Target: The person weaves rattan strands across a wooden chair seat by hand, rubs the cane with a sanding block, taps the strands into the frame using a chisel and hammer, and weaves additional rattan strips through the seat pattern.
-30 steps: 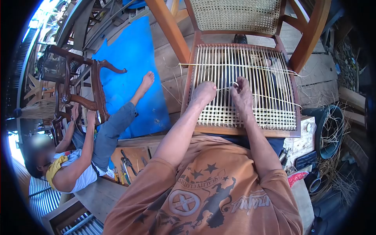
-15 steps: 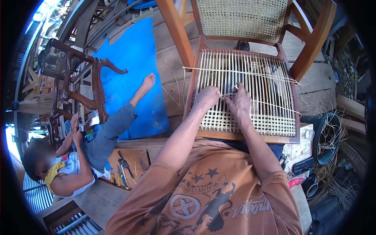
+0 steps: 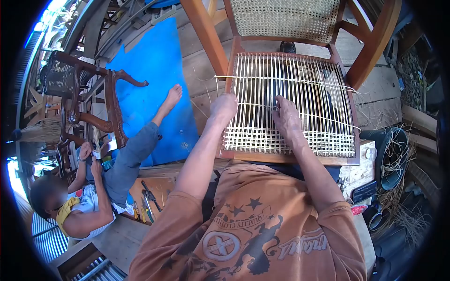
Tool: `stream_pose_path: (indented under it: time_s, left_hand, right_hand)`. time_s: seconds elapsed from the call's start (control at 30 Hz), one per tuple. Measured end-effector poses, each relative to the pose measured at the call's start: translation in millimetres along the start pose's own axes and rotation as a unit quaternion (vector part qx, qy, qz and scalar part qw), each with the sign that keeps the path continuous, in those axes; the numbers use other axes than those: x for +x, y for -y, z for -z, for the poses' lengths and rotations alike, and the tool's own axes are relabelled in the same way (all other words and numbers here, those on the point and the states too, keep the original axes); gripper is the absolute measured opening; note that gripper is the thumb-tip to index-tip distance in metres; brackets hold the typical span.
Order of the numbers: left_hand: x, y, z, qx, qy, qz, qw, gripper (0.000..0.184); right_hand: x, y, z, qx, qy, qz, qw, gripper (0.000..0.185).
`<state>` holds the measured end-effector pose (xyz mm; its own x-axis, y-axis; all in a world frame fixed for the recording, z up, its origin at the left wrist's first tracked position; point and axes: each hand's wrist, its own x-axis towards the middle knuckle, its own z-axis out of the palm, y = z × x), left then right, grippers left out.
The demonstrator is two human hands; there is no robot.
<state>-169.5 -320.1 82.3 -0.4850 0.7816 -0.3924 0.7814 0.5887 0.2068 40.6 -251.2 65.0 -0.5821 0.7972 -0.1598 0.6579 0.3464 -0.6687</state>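
A wooden chair's seat frame (image 3: 225, 152) lies in front of me, strung with pale lengthwise cane strands and tightly cross-woven near my body. At the left rail, my left hand (image 3: 224, 108) is closed on a thin cane strand (image 3: 253, 104) that crosses the seat. My right hand (image 3: 288, 118) rests over the middle of the strands, its thumb and fingers apart and slightly bent; part of the strand is hidden near it. Farther up, another loose cross strand (image 3: 243, 77) spans the seat and sticks out past the left side.
The chair's woven backrest (image 3: 286, 18) stands beyond the seat. To the left, another person (image 3: 89, 206) sits beside a dark carved chair (image 3: 96, 119) and a blue sheet (image 3: 159, 93). Pliers (image 3: 149, 196) lie on a board. At right stands a bucket (image 3: 391, 159) with cane scraps.
My left hand has moved left from mid-seat to the left rail, drawing the strand across. My right hand stays near the middle, its fingers a little more apart.
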Motion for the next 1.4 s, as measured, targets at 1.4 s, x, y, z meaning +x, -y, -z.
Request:
stream_pose_path:
  time_s: [1.4]
  left_hand:
    - [-41.5,-54.8,-27.8,-0.100,-0.039,0.008,0.994,0.016]
  right_hand:
    - [43.8,-6.2,6.7,0.037,0.117,-0.083,0.989,0.021]
